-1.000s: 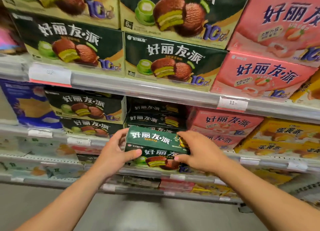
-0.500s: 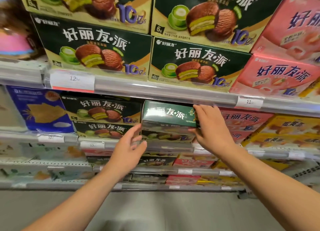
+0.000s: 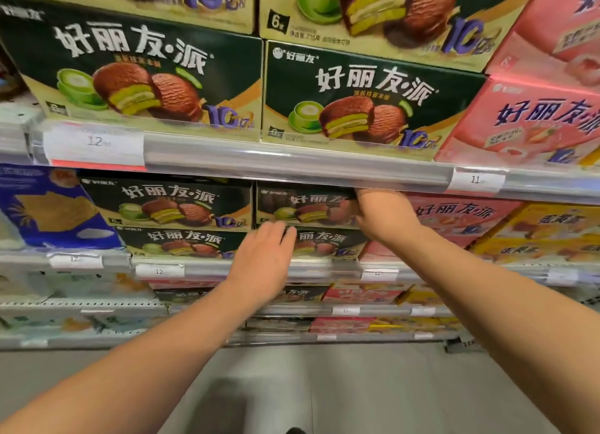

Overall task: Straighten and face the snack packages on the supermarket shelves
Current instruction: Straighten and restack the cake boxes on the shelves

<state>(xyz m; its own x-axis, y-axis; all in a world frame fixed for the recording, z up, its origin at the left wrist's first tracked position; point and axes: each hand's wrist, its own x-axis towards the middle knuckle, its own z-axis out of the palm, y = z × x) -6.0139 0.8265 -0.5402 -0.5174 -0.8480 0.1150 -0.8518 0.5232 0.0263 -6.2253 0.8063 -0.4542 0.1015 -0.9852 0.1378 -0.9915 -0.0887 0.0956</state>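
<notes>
A dark green chocolate-pie box (image 3: 302,204) sits facing front on the second shelf, stacked on another green box (image 3: 324,242). My right hand (image 3: 384,219) grips its right end just under the upper shelf rail (image 3: 292,167), which hides the fingertips. My left hand (image 3: 264,258) reaches up with straight fingers that touch the box's lower left edge. Two matching green boxes (image 3: 168,203) stand stacked right beside it on the left.
Larger green boxes (image 3: 354,89) and pink boxes (image 3: 532,121) fill the top shelf. A blue package (image 3: 48,206) stands left on the second shelf, pink boxes (image 3: 454,216) and yellow boxes (image 3: 552,229) right. Lower shelves hold more packages above grey floor (image 3: 324,385).
The green box went from in front of a lower shelf up into the second-shelf gap, turned face-front on top of another box. Both hands followed it up; my left hand let go and straightened.
</notes>
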